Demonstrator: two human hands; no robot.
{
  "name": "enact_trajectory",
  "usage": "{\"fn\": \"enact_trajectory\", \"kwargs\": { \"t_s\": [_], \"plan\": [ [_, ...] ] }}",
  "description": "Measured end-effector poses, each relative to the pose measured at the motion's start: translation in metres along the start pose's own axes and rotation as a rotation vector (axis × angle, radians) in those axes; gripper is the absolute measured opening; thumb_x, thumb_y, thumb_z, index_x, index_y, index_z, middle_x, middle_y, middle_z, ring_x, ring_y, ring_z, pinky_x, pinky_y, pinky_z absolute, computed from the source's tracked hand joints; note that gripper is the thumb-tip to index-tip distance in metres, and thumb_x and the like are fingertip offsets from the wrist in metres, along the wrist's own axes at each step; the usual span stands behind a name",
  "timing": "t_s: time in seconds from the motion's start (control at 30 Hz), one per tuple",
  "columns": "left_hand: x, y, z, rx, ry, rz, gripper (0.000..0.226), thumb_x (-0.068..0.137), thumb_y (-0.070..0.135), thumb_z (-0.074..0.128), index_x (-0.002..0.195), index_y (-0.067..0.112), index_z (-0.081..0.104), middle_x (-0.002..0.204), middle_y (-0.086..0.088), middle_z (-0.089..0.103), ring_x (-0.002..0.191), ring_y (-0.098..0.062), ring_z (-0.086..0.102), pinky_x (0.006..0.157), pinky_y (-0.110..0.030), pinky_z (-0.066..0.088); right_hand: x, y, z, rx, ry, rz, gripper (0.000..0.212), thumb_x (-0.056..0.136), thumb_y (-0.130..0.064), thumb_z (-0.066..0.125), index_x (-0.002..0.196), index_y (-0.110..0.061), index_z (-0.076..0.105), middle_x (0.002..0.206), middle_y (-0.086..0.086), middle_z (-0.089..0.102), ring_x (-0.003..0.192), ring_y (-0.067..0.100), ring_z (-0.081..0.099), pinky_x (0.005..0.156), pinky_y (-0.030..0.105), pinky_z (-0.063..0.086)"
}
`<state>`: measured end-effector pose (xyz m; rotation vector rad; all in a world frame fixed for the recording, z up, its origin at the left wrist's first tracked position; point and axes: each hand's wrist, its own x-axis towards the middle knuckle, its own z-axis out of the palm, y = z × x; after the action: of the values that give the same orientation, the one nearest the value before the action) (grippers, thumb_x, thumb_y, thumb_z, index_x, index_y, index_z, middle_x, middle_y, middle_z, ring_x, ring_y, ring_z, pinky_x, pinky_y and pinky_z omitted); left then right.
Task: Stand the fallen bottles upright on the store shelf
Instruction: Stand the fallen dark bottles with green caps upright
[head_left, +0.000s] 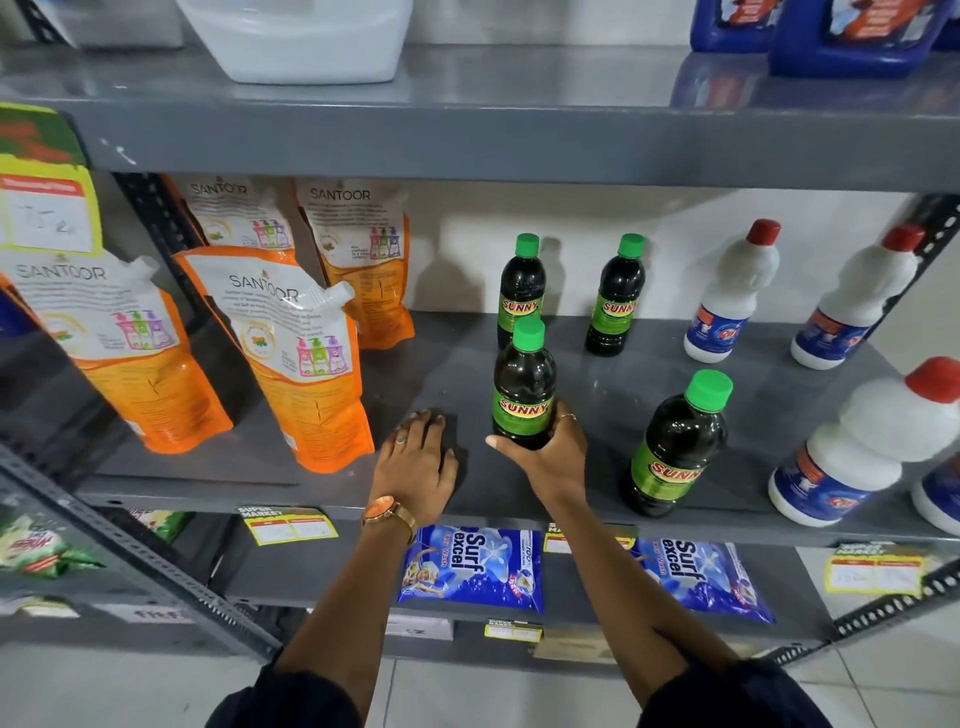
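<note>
Both forearms reach up from the bottom of the view onto the grey shelf (597, 374). The left hand (415, 460) lies palm-down on the shelf, fingers loose and holding nothing. The right hand (548, 449) grasps the base of an upright dark bottle (523, 387). Beyond stand three more green-capped bottles (675, 447), all upright.

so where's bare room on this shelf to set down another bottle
Bare shelf lies between the orange pouches and the Sunny bottles, beyond the left hand. A smaller gap sits between the front Sunny bottle and the white bottles. The right end is crowded.
</note>
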<state>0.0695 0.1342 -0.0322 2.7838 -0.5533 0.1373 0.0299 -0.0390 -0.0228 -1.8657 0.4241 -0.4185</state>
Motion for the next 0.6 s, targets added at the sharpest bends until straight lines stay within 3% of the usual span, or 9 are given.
{"fn": "enact_trajectory", "kwargs": {
  "t_s": [0.07, 0.2, 0.37, 0.5, 0.6],
  "plan": [
    [0.0, 0.0, 0.0, -0.003, 0.001, -0.001, 0.05, 0.093, 0.032, 0.035, 0.138, 0.013, 0.03, 0.149, -0.011, 0.032, 0.136, -0.027, 0.028, 0.112, -0.042, 0.021, 0.0, -0.002, -0.001, -0.029, -0.046, -0.004, 0.088, 0.053, -0.038, 0.09, 0.128, -0.018, 0.047, 0.122, -0.001, 0.057, 0.111, 0.014, 0.055, 0.094, 0.029, 0.047],
    [0.0, 0.0, 0.0, 0.002, 0.012, 0.005, 0.05, 0.093, 0.032, 0.035, 0.138, 0.013, 0.029, 0.149, -0.011, 0.031, 0.136, -0.027, 0.027, 0.112, -0.041, 0.02, -0.003, 0.003, -0.013, -0.107, -0.135, -0.009, 0.072, 0.063, -0.024, 0.087, 0.126, -0.015, 0.051, 0.123, 0.004, 0.061, 0.114, 0.018, 0.058, 0.092, 0.027, 0.046],
    [-0.001, -0.001, 0.001, 0.001, 0.019, 0.01, 0.05, 0.093, 0.032, 0.035, 0.138, 0.011, 0.03, 0.148, -0.013, 0.033, 0.135, -0.029, 0.028, 0.112, -0.044, 0.021, -0.023, 0.0, -0.03, -0.183, -0.197, -0.026, 0.07, 0.061, -0.026, 0.088, 0.122, -0.012, 0.056, 0.118, 0.003, 0.065, 0.102, 0.01, 0.057, 0.086, 0.021, 0.044],
    [-0.003, -0.001, 0.001, -0.029, 0.062, 0.013, 0.048, 0.093, 0.03, 0.037, 0.136, 0.01, 0.036, 0.146, -0.015, 0.036, 0.135, -0.03, 0.03, 0.113, -0.043, 0.02, -0.047, 0.005, -0.039, -0.25, -0.234, -0.069, 0.07, 0.063, -0.03, 0.088, 0.122, -0.011, 0.055, 0.109, -0.001, 0.064, 0.095, 0.006, 0.054, 0.071, 0.005, 0.037],
    [-0.005, 0.002, 0.001, -0.08, 0.114, 0.032, 0.045, 0.091, 0.027, 0.039, 0.131, 0.008, 0.043, 0.142, -0.019, 0.042, 0.132, -0.034, 0.035, 0.112, -0.045, 0.024, -0.058, 0.007, -0.04, -0.248, -0.222, -0.082, 0.069, 0.064, -0.032, 0.087, 0.122, -0.012, 0.055, 0.11, 0.0, 0.067, 0.099, 0.01, 0.059, 0.074, 0.007, 0.04]
  ]
}}
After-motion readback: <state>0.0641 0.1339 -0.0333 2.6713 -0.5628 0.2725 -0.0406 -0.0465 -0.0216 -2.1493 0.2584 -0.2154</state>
